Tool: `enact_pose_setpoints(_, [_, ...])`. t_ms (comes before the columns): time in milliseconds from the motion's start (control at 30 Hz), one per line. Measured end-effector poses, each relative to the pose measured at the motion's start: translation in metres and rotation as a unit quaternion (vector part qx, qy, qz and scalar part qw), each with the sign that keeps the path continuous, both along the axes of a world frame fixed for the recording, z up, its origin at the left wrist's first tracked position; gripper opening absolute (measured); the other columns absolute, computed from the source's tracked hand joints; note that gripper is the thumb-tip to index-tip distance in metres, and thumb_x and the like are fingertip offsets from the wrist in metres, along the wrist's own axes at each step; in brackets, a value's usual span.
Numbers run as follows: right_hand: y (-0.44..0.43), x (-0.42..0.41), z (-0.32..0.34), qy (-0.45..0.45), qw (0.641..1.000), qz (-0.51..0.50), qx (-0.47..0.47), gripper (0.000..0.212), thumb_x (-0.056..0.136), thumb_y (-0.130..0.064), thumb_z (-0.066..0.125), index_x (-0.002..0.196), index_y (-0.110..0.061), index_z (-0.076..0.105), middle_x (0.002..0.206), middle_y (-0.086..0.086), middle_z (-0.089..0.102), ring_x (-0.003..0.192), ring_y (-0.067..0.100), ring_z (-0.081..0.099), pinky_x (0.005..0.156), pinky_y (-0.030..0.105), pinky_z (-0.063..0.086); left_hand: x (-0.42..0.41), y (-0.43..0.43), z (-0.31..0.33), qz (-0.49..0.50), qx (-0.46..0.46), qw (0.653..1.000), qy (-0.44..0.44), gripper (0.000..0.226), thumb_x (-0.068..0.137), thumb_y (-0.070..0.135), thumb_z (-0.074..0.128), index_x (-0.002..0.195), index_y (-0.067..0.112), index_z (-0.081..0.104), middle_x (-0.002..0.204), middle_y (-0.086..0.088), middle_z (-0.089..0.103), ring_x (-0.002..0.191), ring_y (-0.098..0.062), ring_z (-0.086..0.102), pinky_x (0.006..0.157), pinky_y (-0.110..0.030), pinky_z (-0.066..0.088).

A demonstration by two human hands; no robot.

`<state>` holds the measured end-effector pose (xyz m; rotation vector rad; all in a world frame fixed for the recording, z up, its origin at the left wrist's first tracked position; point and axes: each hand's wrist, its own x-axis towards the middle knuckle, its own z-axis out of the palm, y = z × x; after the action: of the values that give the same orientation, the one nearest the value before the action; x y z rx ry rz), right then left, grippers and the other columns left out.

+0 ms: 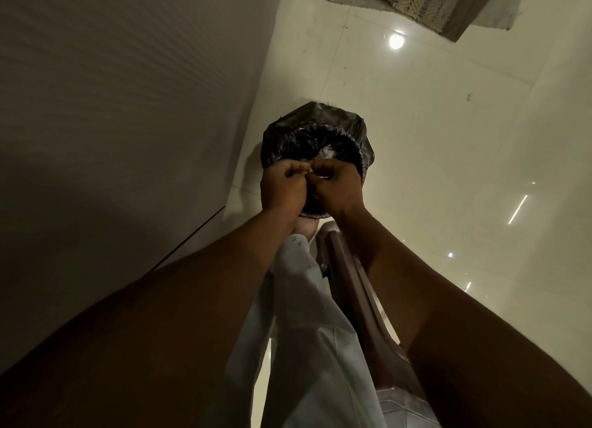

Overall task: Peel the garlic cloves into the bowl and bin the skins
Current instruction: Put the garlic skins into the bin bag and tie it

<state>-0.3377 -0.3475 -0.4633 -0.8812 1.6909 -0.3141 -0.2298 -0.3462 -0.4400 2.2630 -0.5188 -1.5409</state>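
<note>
Both grips are clamped: left hand (283, 187) and right hand (338, 184) pinch a small pale garlic clove (312, 171) between them (too tiny to be sure), directly above the bag-lined bin (349, 123), probably so skins drop in. No bowl shows.

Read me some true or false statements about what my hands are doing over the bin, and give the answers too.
1. The left hand and right hand meet above the bin. True.
2. The bin has a white liner. False: its liner is black.
3. Both hands lie flat and open. False: their fingers curl and pinch a small pale piece, probably a garlic clove.
4. A mat lies on the floor beyond the bin. True.
5. A bowl sits beside the bin. False: no bowl is in view.
</note>
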Motion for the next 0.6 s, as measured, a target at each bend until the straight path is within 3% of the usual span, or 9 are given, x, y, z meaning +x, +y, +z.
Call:
enact_pose_setpoints(100, [-0.004,0.002,0.002,0.022,1.0,0.013,-0.012,0.015,0.097,-0.018,0.074,0.11,-0.017,0.082,0.103,0.0,0.08,0.095,0.014,0.076,0.092,0.04,0.063,-0.003,-0.003,0.0,-0.002,-0.005,1.0,-0.01,0.028,0.096,0.002,0.057,0.1,0.021,0.077,0.109,0.001,0.076,0.107,-0.019,0.07,0.096,-0.04,0.06])
enact_pose_setpoints(233, [-0.008,0.004,-0.001,0.072,0.997,-0.003,0.001,0.015,0.098,-0.013,0.072,0.109,-0.012,0.082,0.103,0.004,0.081,0.09,0.019,0.076,0.09,0.043,0.064,-0.007,-0.007,0.004,0.031,-0.01,0.997,-0.065,0.032,0.096,-0.002,0.052,0.11,0.013,0.076,0.116,-0.002,0.073,0.1,-0.015,0.064,0.079,-0.025,0.053])
enact_pose_setpoints(400, [-0.01,0.0,0.01,0.102,0.994,0.035,0.012,0.033,0.105,-0.011,0.055,0.134,-0.005,0.071,0.126,0.009,0.075,0.111,0.024,0.071,0.085,0.02,0.045,0.0,-0.005,0.007,0.016,0.003,0.997,-0.072,0.035,0.097,-0.001,0.052,0.12,0.013,0.075,0.122,0.0,0.071,0.101,-0.009,0.057,0.083,-0.023,0.045])
enact_pose_setpoints(433, [-0.01,0.0,0.01,0.101,0.994,0.043,0.021,0.032,0.107,-0.013,0.052,0.131,-0.005,0.072,0.117,0.008,0.075,0.101,0.023,0.071,0.079,0.02,0.044,0.001,-0.005,0.008,0.017,0.004,0.997,-0.072,0.035,0.097,-0.001,0.052,0.12,0.013,0.075,0.122,0.001,0.07,0.101,-0.009,0.057,0.084,-0.023,0.045])
enact_pose_setpoints(500, [-0.008,0.0,0.005,0.115,0.992,0.05,0.028,0.028,0.108,-0.019,0.05,0.1,-0.01,0.076,0.089,0.002,0.071,0.072,0.017,0.065,0.065,0.024,0.042,0.004,-0.004,0.008,0.024,0.009,0.997,-0.071,0.036,0.097,-0.001,0.052,0.122,0.013,0.074,0.121,0.002,0.069,0.101,-0.009,0.056,0.085,-0.024,0.045])
enact_pose_setpoints(533, [-0.006,0.0,0.002,0.128,0.99,0.05,0.026,0.031,0.108,-0.02,0.051,0.084,-0.011,0.07,0.078,0.003,0.069,0.065,0.017,0.063,0.061,0.024,0.04,0.005,-0.003,0.009,0.027,0.012,0.997,-0.071,0.036,0.097,-0.001,0.052,0.122,0.013,0.074,0.121,0.002,0.068,0.101,-0.008,0.056,0.085,-0.024,0.046])
enact_pose_setpoints(600, [-0.006,-0.001,0.004,0.155,0.986,0.058,0.026,0.026,0.103,-0.014,0.056,0.08,-0.009,0.069,0.077,0.005,0.068,0.065,0.017,0.062,0.057,0.019,0.039,0.005,-0.001,0.011,0.033,0.014,0.997,-0.072,0.036,0.096,-0.001,0.052,0.121,0.013,0.074,0.121,0.002,0.069,0.101,-0.009,0.057,0.087,-0.025,0.047])
